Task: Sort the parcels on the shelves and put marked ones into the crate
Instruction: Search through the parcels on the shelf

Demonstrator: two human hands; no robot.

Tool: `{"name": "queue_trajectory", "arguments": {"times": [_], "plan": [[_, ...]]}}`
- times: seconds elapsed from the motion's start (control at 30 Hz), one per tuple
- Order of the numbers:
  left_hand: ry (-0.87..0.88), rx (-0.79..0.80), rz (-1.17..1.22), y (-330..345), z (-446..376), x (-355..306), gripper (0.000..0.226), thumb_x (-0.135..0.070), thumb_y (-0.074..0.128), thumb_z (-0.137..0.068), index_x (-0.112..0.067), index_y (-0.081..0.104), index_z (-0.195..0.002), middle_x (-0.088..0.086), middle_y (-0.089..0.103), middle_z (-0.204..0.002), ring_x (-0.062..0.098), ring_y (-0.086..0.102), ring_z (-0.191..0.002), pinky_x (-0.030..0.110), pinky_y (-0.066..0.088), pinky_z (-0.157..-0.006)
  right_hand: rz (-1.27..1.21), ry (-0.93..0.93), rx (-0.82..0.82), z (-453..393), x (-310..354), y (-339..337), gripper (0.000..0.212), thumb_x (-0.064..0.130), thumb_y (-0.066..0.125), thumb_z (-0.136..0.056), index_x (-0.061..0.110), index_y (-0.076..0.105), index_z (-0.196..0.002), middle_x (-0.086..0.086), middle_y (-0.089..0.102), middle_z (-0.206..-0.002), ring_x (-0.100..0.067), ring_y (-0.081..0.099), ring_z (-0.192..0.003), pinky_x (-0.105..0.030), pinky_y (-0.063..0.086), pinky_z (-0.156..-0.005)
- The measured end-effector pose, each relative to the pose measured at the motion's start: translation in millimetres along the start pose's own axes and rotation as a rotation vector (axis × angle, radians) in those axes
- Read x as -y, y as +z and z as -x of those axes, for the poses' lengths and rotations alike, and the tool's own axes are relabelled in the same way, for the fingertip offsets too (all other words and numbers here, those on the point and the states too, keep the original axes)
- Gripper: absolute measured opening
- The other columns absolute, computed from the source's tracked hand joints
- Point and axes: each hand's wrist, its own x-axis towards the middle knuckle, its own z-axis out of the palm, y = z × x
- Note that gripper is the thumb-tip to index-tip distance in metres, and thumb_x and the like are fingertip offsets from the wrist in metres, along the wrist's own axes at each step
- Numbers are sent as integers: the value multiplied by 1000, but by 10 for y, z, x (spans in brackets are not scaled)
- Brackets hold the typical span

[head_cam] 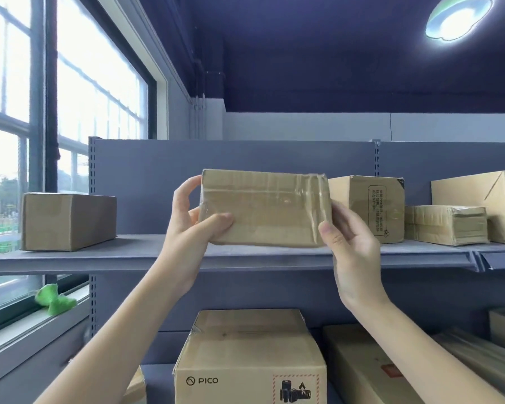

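A brown cardboard parcel [270, 208] wrapped in clear tape is held up in front of the upper shelf [134, 255]. My left hand [191, 225] grips its left end, thumb on the front face and fingers curled behind. My right hand [352, 246] grips its right lower corner, thumb on the front. The face turned to me shows no mark. No crate is in view.
On the upper shelf stand a plain box [67, 221] at the left, a printed box [370, 208], a taped parcel [445, 224] and a large box [490, 199] at the right. Below sit a PICO box [250, 360] and long cartons [368, 365]. A window is on the left.
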Motion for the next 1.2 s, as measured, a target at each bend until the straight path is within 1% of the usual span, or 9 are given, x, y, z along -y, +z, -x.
{"name": "queue_trajectory", "arguments": {"times": [0.1, 0.2, 0.3, 0.4, 0.57, 0.73, 0.87, 1.07, 1.2], "plan": [[43, -5, 32, -66, 158, 24, 73, -13, 68, -63, -44, 42, -123, -4, 71, -97, 14, 67, -89, 21, 52, -69, 4, 169, 168, -84, 60, -39, 72, 16, 71, -70, 13, 41, -135, -4, 54, -133, -18, 50, -123, -36, 43, -101], [49, 10, -7, -118, 265, 12, 67, -14, 70, -62, -40, 51, -121, -5, 70, -104, 13, 65, -97, 21, 52, -73, -15, 297, 311, -116, 63, -67, 77, 17, 67, -65, 5, 37, -135, -8, 58, -118, -22, 56, -111, -36, 49, -90], [-16, -105, -71, -163, 295, 16, 52, -3, 69, -76, -30, 54, -119, -3, 67, -113, 17, 62, -106, 23, 51, -76, 76, 235, 169, -7, -12, -26, 87, 19, 76, -56, 11, 42, -135, 5, 58, -119, -5, 55, -113, -26, 48, -92], [-166, -207, -180, -150, 299, 6, 59, -21, 65, -83, -30, 37, -135, -1, 50, -134, 16, 50, -121, 27, 41, -91, 228, 102, 27, 132, -87, 92, 97, 24, 79, -55, 20, 34, -140, 20, 48, -131, 10, 45, -119, -11, 44, -91], [-372, -207, -101, 0, 269, -129, 84, -48, 65, -77, -30, 19, -145, 4, 24, -153, 27, 22, -141, 45, 18, -116, 454, -123, -86, 231, -91, 317, 99, 37, 77, -63, 21, 22, -144, 5, 33, -148, -6, 27, -137, -38, 36, -109], [-370, -40, 74, 180, 298, -234, 54, -47, 61, -81, -26, 41, -127, -6, 70, -105, 13, 67, -95, 38, 47, -91, 513, -228, -70, 367, -67, 528, 102, 38, 78, -65, 14, 18, -145, 7, 24, -149, -2, 18, -138, -13, 22, -110], [-333, -134, 84, 181, 307, -213, 57, -34, 63, -85, -25, 34, -133, -4, 67, -107, 14, 69, -85, 49, 50, -89, 551, -254, -40, 436, -37, 612, 102, 38, 77, -65, 10, 19, -144, 17, 17, -143, 14, 11, -133, -5, 20, -106], [-378, -232, 216, 44, 268, -232, 62, -27, 63, -84, -26, 28, -135, 5, 62, -114, 24, 70, -84, 49, 57, -74, 538, -319, 25, 511, 17, 639, 101, 33, 79, -65, 7, 19, -142, 13, 20, -143, 12, 14, -134, -8, 22, -107], [-297, -192, 101, -89, 239, -254, 53, -19, 58, -85, -16, 39, -135, 6, 64, -111, 23, 68, -89, 39, 56, -63, 410, -215, 143, 586, 31, 585, 82, 54, 63, -72, 30, 21, -139, 19, 27, -145, 4, 24, -135, -11, 25, -107]]}}
